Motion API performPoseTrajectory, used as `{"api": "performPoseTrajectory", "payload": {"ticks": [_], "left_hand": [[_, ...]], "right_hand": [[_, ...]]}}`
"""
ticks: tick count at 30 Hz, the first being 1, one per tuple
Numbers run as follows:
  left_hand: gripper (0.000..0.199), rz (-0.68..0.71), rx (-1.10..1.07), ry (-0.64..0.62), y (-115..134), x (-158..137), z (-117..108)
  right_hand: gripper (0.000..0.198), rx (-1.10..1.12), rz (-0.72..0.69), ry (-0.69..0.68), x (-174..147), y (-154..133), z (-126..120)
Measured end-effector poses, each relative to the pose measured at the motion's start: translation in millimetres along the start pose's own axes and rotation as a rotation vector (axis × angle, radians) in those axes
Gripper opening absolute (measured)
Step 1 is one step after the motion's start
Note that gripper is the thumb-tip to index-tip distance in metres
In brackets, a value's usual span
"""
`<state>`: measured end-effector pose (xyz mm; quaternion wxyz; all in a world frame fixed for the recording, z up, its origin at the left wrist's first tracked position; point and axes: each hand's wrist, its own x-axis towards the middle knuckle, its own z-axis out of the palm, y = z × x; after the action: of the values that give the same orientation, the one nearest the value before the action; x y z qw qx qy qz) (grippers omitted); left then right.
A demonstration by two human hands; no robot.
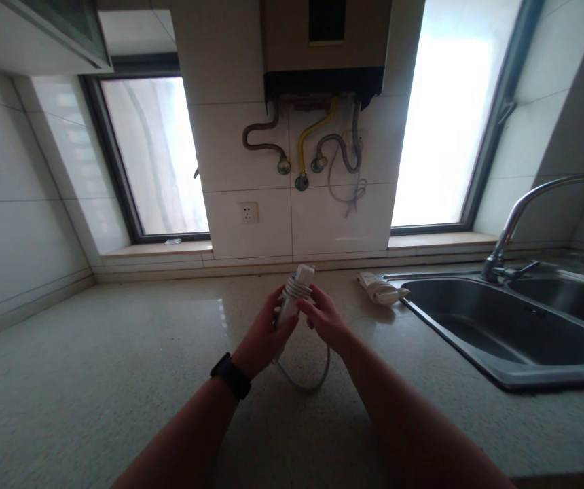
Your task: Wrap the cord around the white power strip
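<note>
A slim white bar (288, 311), which looks like a power strip, is held upright and slightly tilted above the countertop. White cable (297, 288) is wound in several turns around its upper part. My left hand (267, 333) is closed around the lower part of the bar, with a black watch on that wrist. On the other side, my right hand (326, 319) is closed with its fingertips at the cable and the bar's edge. A loose loop of the cable hangs below, between both hands. The fingers hide part of the bar.
Another white item with wound cable (381, 289) lies by the rim of the steel sink (475, 360). A curved faucet (513, 217) rises behind the sink. On the tiled wall are a socket (248, 212) and a water heater (325, 47) with pipes. Windows flank it.
</note>
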<state>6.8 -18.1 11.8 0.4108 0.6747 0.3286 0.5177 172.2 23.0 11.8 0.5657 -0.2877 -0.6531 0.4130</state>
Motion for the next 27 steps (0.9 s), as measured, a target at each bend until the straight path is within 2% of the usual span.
{"api": "performPoseTrajectory", "payload": {"ticks": [7, 16, 23, 27], "left_hand": [[0.089, 0.065, 0.090, 0.029, -6, 5, -5], [0.090, 0.021, 0.053, -0.049, 3, 2, -11], [0.087, 0.057, 0.141, 0.029, -3, 0, -5], [0.077, 0.076, 0.210, 0.043, 0, 0, -4]], "right_hand": [[0.047, -0.044, -0.011, 0.044, 0, 5, 3], [0.048, -0.032, 0.024, -0.037, -3, 4, 3], [0.047, -0.056, -0.019, 0.014, -1, 0, 5], [0.048, -0.047, -0.025, 0.031, 0, 1, 5]]}}
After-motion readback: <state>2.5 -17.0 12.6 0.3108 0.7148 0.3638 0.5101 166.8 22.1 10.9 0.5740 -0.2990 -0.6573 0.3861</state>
